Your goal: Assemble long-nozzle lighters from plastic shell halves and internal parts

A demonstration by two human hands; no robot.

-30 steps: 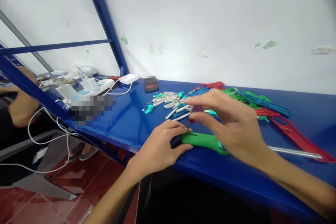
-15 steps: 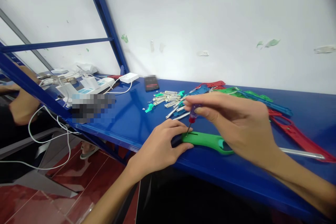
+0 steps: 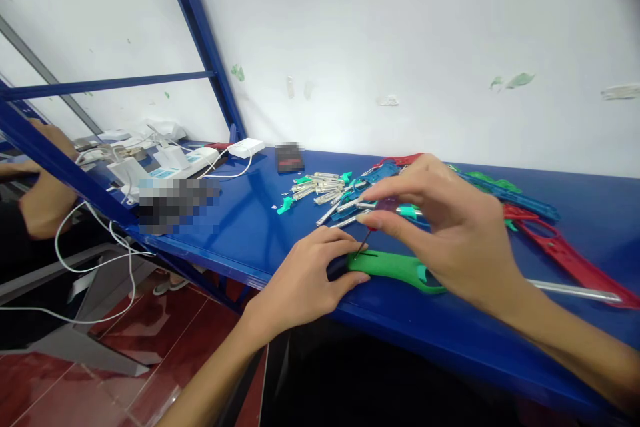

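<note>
My left hand (image 3: 313, 273) grips the left end of a green plastic handle (image 3: 393, 268) that lies on the blue table, thumb in front and fingers behind. A dark slot shows in the handle's top near that end. Between thumb and fingertips, my right hand (image 3: 450, 233) pinches a small screwdriver (image 3: 371, 230) with a red and purple grip. Its thin shaft slants down, with the tip at the handle beside the slot. Part of the grip is hidden by my fingers. Behind my hands lies a pile of small metal strips (image 3: 325, 188) with teal plastic bits.
Red plastic pieces (image 3: 570, 257), a blue piece (image 3: 517, 195) and a metal rod (image 3: 575, 290) lie to the right. A white power strip (image 3: 193, 163) with cables and a dark box (image 3: 289, 159) stand at left and back. Another person's arm (image 3: 50, 180) shows far left.
My right hand has changed its grip on the screwdriver, its fingers now arched higher and the screwdriver leaning more to the right. My left hand and the green handle stay nearly still.
</note>
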